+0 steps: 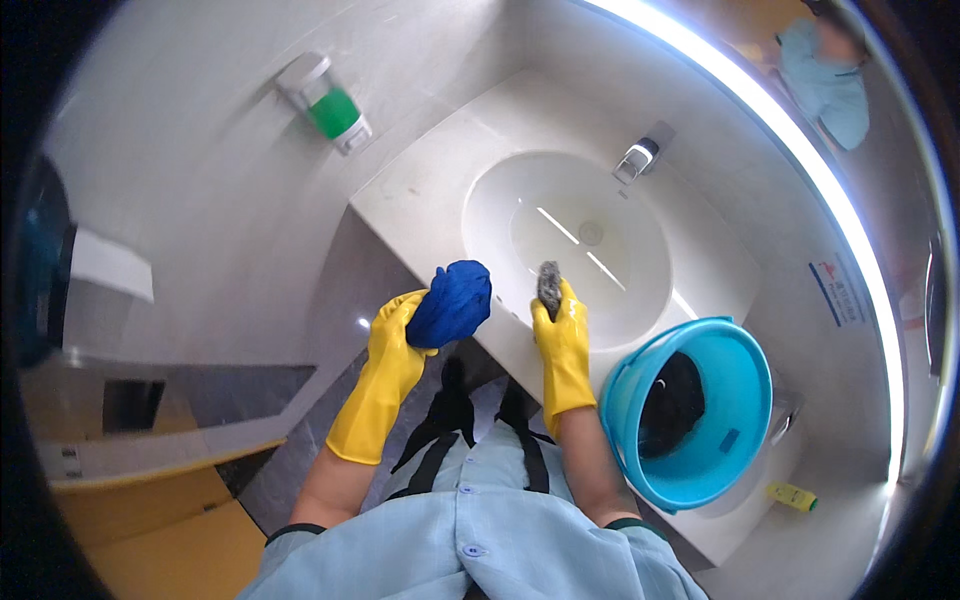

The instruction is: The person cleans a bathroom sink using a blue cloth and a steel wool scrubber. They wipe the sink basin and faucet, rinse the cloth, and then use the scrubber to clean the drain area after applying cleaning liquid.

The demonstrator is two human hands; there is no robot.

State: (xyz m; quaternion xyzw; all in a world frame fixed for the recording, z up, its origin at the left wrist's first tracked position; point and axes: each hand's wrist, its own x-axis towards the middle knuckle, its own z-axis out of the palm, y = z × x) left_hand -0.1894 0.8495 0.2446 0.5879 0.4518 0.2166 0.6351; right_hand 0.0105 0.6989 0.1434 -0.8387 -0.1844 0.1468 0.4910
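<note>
Well equipped, finish not yet shown

We judge the washing-up work here to be somewhere in its middle, though nothing in view settles how much is done. Our left hand (pixel 395 325), in a yellow glove, has its grip clamped around a bunched blue cloth (pixel 450 303), held by the near edge of the desk (pixel 420 215), to the right of its near left corner. Our right hand (pixel 562 335), gloved likewise, has its grip together on a grey scouring pad (pixel 549 288) above the near rim of the basin (pixel 490 215); whether the pad touches the rim, we cannot tell.

What looks done is the setting out: gloves on, cloth and pad in hand, and a blue bucket (pixel 735 420) toward the right end of the desk, close to its near edge, with something dark inside. A yellow bottle (pixel 792 497) sits farther along, toward the back edge.

What seems left is harder to read. The basin's bowl shows bright reflections, and we cannot say if water or suds lie there — nor how clean it is. The tap (pixel 637 160) at the back edge is untouched, and neither tool has been put down.
</note>
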